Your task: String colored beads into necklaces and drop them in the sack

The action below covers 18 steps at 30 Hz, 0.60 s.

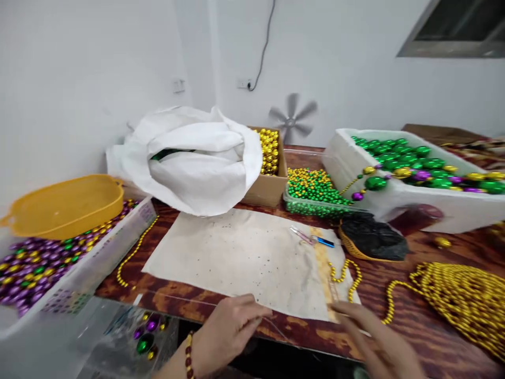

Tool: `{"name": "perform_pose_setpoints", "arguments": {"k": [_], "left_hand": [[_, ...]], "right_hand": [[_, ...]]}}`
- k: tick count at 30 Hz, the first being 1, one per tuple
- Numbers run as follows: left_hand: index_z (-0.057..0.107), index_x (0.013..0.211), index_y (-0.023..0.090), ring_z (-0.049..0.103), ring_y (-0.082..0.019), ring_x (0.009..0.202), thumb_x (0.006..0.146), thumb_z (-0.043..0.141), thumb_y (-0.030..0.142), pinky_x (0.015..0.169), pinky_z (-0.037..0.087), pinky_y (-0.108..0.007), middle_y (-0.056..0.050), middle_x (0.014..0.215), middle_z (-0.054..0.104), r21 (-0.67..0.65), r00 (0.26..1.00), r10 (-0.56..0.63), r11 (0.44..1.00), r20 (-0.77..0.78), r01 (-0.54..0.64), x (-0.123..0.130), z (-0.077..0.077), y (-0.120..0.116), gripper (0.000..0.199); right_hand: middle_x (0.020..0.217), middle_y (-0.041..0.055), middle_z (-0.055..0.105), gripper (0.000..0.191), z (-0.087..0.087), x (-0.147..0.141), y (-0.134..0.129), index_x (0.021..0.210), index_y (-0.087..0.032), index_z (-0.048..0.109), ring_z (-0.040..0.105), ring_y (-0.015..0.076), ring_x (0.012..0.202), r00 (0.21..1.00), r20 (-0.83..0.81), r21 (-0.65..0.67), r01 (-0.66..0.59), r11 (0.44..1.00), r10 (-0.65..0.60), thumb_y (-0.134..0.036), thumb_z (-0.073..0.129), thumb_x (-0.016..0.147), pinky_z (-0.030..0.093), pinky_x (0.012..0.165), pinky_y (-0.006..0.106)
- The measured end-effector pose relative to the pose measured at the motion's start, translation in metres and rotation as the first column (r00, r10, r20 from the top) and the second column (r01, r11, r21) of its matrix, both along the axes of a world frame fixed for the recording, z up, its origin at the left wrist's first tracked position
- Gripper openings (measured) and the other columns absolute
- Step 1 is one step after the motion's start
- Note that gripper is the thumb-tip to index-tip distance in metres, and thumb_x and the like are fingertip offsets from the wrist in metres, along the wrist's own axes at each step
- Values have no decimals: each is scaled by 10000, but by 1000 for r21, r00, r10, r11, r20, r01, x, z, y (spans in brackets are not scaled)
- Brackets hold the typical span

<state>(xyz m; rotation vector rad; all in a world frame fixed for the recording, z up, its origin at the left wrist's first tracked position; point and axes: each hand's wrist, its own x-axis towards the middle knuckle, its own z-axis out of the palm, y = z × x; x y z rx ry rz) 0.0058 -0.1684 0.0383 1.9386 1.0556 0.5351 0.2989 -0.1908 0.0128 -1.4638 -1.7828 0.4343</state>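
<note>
My left hand (232,326), with a beaded bracelet (189,355) on its wrist, is closed in a pinch over the table's front edge. A thin clear string (181,299) runs along that edge into its fingers, and an end sticks out past the fingertips. My right hand (374,337) is blurred by motion at the cloth's right corner. Its fingers reach toward a yellowed strip of the white cloth (236,258); whether they hold anything is unclear. A gold bead strand (357,276) lies just beyond that hand. Small scissors or snips (303,235) with a blue part rest on the cloth.
Left stands a white crate (114,247) of beads with a yellow basket (67,205) on top. Behind the cloth are a white sack (197,184), a box of gold beads (264,189), a tub of small beads (315,208) and a foam box (394,195). Gold strands (465,300) pile at right.
</note>
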Motion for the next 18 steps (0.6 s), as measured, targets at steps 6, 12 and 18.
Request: {"name": "perform_pose_setpoints", "arguments": {"k": [6, 12, 18], "left_hand": [[720, 928, 208, 646, -172, 820, 933, 500, 264, 762, 480, -246, -34, 887, 731, -190, 991, 92, 979, 94, -73, 30, -14, 8, 227], [729, 934, 226, 644, -215, 959, 926, 502, 481, 882, 481, -291, -61, 993, 714, -194, 995, 98, 977, 33, -89, 13, -21, 33, 342], [667, 1253, 306, 553, -261, 1233, 896, 265, 761, 1150, 338, -394, -58, 1209, 694, -390, 990, 144, 912, 6, -130, -40, -37, 46, 704]], "right_hand": [[996, 73, 749, 276, -4, -78, 18, 1130, -207, 656, 724, 181, 861, 869, 243, -18, -440, 898, 431, -122, 448, 970, 547, 721, 222], [711, 16, 681, 176, -32, -65, 26, 788, -199, 640, 654, 147, 604, 877, 359, -125, -294, 947, 320, -112, 523, 886, 391, 540, 203], [717, 25, 683, 318, -44, -51, 40, 764, -177, 668, 659, 141, 600, 880, -473, -345, -235, 909, 48, -405, 536, 941, 440, 600, 218]]}}
